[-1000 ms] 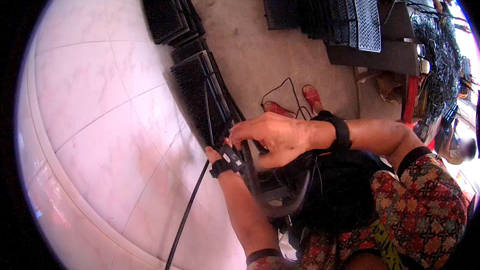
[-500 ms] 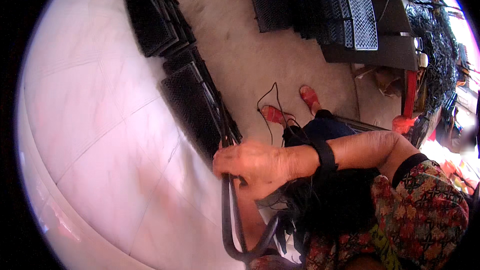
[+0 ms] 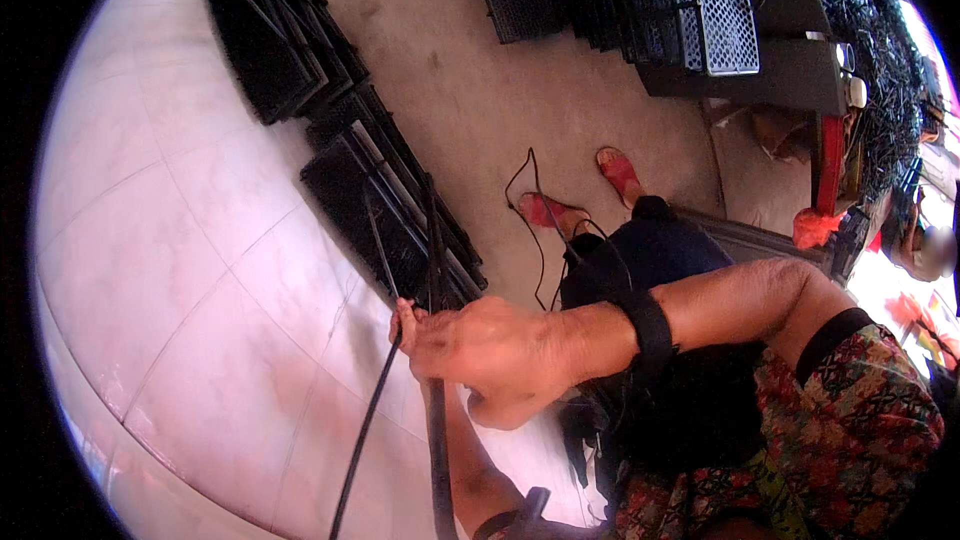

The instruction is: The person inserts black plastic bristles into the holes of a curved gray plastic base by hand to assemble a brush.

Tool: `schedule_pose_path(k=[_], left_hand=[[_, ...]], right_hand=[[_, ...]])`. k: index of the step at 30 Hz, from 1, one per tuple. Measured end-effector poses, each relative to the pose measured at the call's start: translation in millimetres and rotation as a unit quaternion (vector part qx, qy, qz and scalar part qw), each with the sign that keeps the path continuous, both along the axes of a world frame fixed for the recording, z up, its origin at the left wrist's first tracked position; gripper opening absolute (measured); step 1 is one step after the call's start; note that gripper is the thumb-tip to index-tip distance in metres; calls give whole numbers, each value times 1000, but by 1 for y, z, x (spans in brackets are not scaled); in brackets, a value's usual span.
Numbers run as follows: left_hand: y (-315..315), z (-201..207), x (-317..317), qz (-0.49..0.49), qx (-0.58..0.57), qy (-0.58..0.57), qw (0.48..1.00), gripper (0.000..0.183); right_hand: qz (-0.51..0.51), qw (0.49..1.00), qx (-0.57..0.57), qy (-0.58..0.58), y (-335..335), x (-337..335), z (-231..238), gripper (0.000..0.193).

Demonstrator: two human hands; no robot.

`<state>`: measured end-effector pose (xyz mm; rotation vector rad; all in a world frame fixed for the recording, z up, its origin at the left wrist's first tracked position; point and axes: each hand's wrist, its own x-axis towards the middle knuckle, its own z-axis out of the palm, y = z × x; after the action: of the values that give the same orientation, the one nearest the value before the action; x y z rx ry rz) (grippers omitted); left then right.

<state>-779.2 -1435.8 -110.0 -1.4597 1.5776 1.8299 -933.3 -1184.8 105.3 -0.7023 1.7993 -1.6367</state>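
Right hand (image 3: 490,350): centre frame, fingers curled around thin black rods (image 3: 437,440).
Left hand: hidden beneath the right; grip cannot be told.
Rods' axis: near vertical, passing through the fist, tops toward the black frames (image 3: 390,210) on the tiled floor (image 3: 180,270).

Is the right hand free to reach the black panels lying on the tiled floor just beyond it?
Probably not at once: the right hand is closed on a black rod, though the black panels lie close and unobstructed.

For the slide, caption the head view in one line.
Right hand closed around thin black rods beside stacked black panels leaning against a pale tiled wall; left forearm below, its hand hidden.
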Motion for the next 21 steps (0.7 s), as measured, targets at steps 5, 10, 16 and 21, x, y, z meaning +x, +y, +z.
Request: schedule_pose_path(k=[5, 10, 16, 21], left_hand=[[-8, 13, -31, 5, 27, 13, 1000, 23], [7, 47, -56, 36, 16, 41, 998, 20], [41, 90, -91, 43, -70, 46, 996, 21], [25, 64, -99, 25, -101, 33, 994, 22]], right_hand=[[-11, 1000, -15, -8, 7, 4, -3, 26], [-3, 1000, 2, 6, 5, 1, 4, 28], [-5, 1000, -13, -11, 15, -1, 3, 28], [-27, 1000, -10, 1, 19, 2, 2, 28]])
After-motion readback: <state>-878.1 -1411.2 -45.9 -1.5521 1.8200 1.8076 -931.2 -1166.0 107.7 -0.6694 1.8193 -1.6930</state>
